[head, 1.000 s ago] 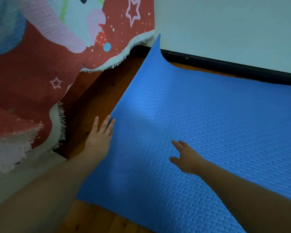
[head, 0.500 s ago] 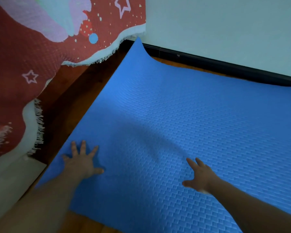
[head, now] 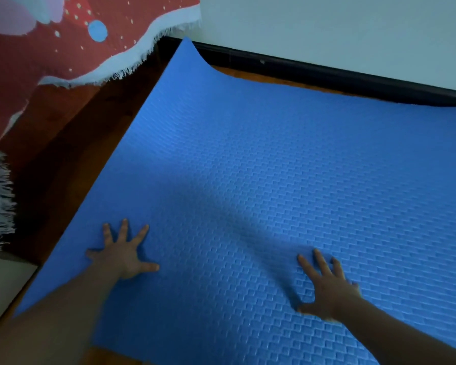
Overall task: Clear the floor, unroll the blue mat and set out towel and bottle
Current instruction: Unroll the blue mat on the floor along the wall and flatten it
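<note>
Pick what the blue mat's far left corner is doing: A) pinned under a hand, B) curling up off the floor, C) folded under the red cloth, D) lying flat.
B: the blue mat rises to a raised point at that corner, in front of the black baseboard.

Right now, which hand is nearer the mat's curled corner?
Left. The left hand rests on the mat near its left edge, below the corner; the right hand lies farther right.

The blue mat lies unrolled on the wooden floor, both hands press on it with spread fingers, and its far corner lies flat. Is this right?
Not fully. In the head view, the far corner of the blue mat curls upward near the black baseboard. The rest holds: it lies unrolled on the wooden floor, left hand and right hand pressing on it, fingers spread.
</note>
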`<state>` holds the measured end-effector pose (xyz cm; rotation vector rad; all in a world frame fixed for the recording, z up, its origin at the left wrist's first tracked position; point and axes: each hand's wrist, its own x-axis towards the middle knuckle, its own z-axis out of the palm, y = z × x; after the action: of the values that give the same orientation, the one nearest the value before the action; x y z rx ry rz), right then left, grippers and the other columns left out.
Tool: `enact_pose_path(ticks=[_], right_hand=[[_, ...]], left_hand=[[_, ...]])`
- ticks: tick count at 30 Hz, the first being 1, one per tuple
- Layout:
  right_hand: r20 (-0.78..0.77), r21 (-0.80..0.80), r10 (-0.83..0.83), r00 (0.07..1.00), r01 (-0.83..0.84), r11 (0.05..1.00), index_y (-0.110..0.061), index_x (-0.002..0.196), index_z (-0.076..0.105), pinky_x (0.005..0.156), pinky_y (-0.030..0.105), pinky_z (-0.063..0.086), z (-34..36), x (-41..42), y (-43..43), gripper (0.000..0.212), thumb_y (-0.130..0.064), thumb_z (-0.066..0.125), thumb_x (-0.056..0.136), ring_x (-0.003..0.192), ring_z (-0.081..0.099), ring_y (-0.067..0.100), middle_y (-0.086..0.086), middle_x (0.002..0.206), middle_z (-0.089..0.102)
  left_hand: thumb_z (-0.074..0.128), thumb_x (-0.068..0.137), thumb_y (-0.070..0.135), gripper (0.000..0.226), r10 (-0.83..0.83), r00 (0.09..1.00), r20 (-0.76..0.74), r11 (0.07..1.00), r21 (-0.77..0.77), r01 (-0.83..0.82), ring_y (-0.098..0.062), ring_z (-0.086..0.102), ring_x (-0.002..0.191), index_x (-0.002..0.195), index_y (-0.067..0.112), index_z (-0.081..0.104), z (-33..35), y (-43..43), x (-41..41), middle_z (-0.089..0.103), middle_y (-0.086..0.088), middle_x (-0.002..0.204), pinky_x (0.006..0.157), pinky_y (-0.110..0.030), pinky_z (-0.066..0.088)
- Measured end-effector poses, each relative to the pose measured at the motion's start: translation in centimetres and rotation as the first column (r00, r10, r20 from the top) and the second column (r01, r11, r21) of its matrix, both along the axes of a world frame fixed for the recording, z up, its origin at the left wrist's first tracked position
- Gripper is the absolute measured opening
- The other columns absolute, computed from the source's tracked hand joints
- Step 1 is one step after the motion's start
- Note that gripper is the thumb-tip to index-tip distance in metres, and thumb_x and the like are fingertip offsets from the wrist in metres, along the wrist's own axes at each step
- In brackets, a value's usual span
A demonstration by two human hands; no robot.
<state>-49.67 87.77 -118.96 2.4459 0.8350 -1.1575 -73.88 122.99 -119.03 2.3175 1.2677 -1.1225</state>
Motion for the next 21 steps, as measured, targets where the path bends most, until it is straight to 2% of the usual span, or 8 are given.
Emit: enact_pose_path(ticks=[7,21], right_hand=[[-0.009,-0.022,-0.042,0.999,0.042,0.999,-0.051,0.138,-0.026,0.100,0.070,0.028,0.0,0.5,-0.9,0.111,-0.074,0.059,0.070,0.143,-0.022,0.033,-0.018,0.149,-0.037],[0.003,-0.023,-0.075,0.997,0.075,0.997,-0.051,0.137,-0.028,0.105,0.067,0.028,0.0,3.4,-3.4,0.111,-0.075,0.057,0.071,0.144,-0.022,0.033,-0.016,0.149,-0.038]], left_hand=[[0.056,0.060,0.083,0.114,0.011,1.000,0.009,1.000,-0.021,-0.011,-0.040,-0.028,0.139,0.138,0.053,-0.022,-0.3,-0.3,0.7,-0.036,0.007,0.151,0.104,-0.072,0.022],[0.052,0.059,0.085,0.114,-0.035,0.999,0.027,0.999,-0.036,0.036,-0.039,-0.028,0.139,0.137,0.051,-0.025,-0.9,-1.6,4.2,-0.036,0.008,0.151,0.103,-0.071,0.023]])
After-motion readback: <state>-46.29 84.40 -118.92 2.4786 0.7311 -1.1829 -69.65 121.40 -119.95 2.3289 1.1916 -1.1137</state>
